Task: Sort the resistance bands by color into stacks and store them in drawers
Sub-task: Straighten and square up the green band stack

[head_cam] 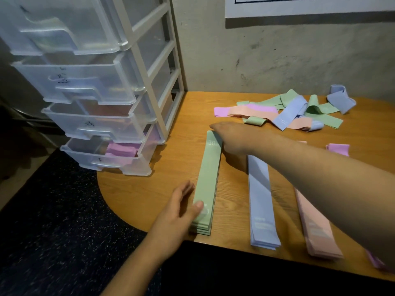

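A wooden tabletop (pixel 149 195) with a rounded corner stands against a rough, stained grey wall (pixel 277 56). A white sheet (pixel 299 7) hangs on that wall. Beside the tabletop lies a dark speckled floor (pixel 53 221)

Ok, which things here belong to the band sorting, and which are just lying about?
Job: green stack, blue stack, peach stack, loose pile of bands, drawer unit, purple bands in bottom drawer.
Just there: paper sheet on the wall, speckled floor.
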